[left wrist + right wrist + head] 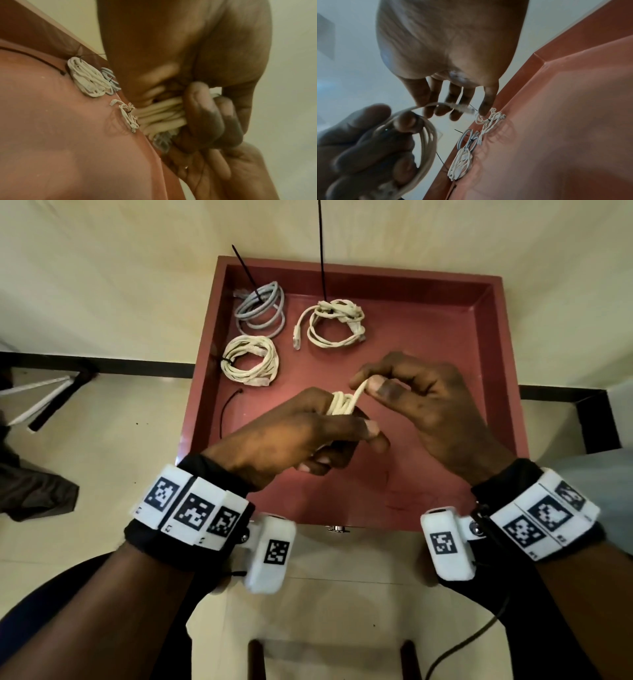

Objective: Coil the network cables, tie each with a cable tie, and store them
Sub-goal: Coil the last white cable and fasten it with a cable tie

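Observation:
My left hand point(308, 433) grips a coil of cream network cable point(342, 405) above the red tray point(428, 474); the coil's loops show at the fingers in the left wrist view point(161, 116). My right hand point(404, 392) pinches the cable's free end point(453, 105) between thumb and fingers, just right of the coil. Three tied coils lie in the tray's far left: a grey one point(262, 309), a cream one point(334, 323) and another cream one point(250, 361). Long black tie tails stick up from the grey coil and the far cream coil.
A loose black cable tie point(227, 412) lies on the tray floor by its left wall. The tray's raised rim point(376, 270) surrounds the coils. The right half of the tray holds nothing. A dark cord point(462, 642) runs below my right wrist.

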